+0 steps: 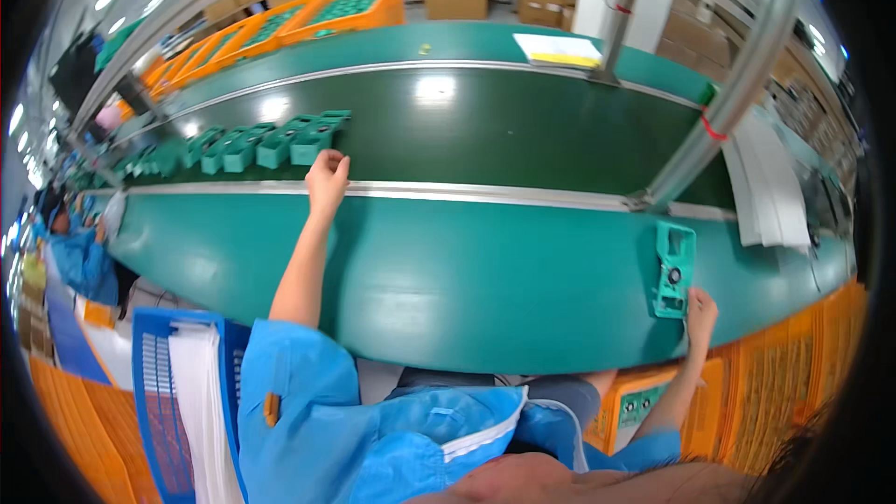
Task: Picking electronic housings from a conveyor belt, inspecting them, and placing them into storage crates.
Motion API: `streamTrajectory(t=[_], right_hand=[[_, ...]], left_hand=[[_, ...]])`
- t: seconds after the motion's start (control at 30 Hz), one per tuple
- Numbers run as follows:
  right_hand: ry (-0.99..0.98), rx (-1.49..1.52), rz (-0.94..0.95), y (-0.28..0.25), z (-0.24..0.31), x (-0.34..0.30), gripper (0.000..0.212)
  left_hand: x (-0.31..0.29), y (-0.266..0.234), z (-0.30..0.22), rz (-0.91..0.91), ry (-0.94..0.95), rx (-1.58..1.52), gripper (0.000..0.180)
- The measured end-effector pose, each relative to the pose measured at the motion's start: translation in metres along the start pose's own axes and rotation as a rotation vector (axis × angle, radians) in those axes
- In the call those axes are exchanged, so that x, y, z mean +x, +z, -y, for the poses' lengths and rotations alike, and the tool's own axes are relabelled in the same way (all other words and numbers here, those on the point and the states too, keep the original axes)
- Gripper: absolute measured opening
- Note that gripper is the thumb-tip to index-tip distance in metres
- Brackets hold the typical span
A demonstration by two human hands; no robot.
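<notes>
Pinching the green frame (674,275) by one edge, right hand (702,315) is risking a slip; can't tell if left hand (327,183) is gripping.

Far-left green housings (157,160) small and blurred, seemingly overlapping.

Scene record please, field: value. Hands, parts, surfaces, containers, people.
left hand: over the dark belt's near side, fingers curled, by the row's near-right end; contact unclear
right hand: at the lower right corner of a green frame; grip unclear
green frame: on the green bench, dark round piece inside
row: green parts on the dark belt
containers: blue basket holding white sheets; orange crates beyond belt
people: co-worker, far left
</notes>
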State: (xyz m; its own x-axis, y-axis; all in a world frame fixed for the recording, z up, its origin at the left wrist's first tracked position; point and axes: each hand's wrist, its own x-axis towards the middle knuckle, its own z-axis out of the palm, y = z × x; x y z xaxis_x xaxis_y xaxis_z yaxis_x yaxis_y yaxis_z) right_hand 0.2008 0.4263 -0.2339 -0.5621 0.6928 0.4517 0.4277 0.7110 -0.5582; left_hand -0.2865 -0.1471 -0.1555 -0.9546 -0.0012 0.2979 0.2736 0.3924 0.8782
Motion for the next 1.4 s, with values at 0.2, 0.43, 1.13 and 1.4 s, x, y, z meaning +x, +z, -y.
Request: streamTrajectory(t=[0.2,0.43,1.13,1.4], right_hand=[[0.261,0.268,0.000,0.000,0.084,0.008,0.028],[0.052,0.315,0.007,-0.004,0.148,-0.011,0.020],[0.006,0.727,0.951,0.041,0.312,-0.062,0.029],[0.020,0.787,0.637,0.064,0.325,-0.094,0.031]], left_hand=[[0.063,-0.047,0.064,-0.353,0.168,0.715,0.048],[0.039,-0.011,0.018,0.026,-0.003,0.298,0.024],[-0.155,0.028,-0.126,0.725,0.671,0.028,0.062],[-0.201,0.060,-0.107,0.822,-0.300,-0.836,0.085]])
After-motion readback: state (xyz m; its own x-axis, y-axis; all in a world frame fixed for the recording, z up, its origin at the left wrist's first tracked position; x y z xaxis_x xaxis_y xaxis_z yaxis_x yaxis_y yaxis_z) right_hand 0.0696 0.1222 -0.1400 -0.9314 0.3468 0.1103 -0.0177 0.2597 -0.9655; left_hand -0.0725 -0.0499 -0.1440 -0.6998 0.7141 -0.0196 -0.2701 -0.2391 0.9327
